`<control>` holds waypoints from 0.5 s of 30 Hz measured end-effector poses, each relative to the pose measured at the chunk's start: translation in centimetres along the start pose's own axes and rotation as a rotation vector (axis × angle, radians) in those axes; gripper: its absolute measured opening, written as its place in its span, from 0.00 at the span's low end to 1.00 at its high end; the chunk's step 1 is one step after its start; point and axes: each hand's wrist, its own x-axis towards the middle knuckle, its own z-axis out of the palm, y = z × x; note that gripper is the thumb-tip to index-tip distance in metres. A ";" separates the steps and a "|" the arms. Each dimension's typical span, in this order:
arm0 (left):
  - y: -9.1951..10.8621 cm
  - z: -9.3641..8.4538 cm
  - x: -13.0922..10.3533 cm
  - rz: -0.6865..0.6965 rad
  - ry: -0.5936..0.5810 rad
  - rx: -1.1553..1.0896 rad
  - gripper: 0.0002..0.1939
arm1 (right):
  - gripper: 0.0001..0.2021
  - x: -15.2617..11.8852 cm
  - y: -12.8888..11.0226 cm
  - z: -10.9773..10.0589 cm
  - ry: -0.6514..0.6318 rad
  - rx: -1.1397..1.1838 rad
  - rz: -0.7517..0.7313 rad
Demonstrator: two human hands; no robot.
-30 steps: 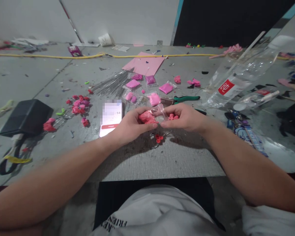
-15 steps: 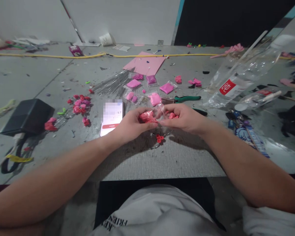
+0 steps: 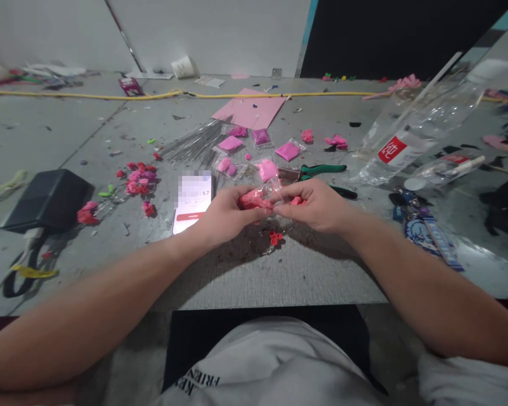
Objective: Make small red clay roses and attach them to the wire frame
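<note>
My left hand (image 3: 232, 214) is closed on a clear plastic bag of coral-pink clay (image 3: 254, 198). My right hand (image 3: 315, 206) pinches the bag's other side, its fingertips touching those of my left hand; a bit of coral clay (image 3: 297, 201) shows among its fingers. Just below the hands lies a small red flower-shaped piece (image 3: 275, 238) on the grey table (image 3: 254, 287). Beyond them sit a light pink clay packet (image 3: 267, 169) and several magenta packets (image 3: 288, 150). A lit phone (image 3: 192, 197) lies beside my left hand, partly covered by it.
Green-handled pliers (image 3: 324, 169) lie behind my right hand. Clear bottles (image 3: 419, 135) stand at the right. Red and pink clay flowers (image 3: 139, 179), thin wires (image 3: 195, 141) and a black adapter (image 3: 48, 200) are at the left. A pink sheet (image 3: 252, 110) lies farther back.
The fingertips of my right hand have moved slightly left, closer to my left hand. The coral clay and its bag have shifted a little between the fingers.
</note>
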 end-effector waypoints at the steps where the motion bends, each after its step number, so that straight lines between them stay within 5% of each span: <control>1: 0.0 0.0 0.0 -0.011 -0.009 -0.009 0.12 | 0.09 0.0 0.0 -0.1 -0.032 0.055 0.013; 5: -0.2 0.0 0.1 -0.033 -0.013 -0.012 0.16 | 0.07 0.1 -0.1 -0.4 -0.205 0.315 0.116; 15: -0.6 0.1 0.0 0.018 -0.004 -0.063 0.19 | 0.12 0.1 -0.1 -0.8 -0.152 0.246 0.032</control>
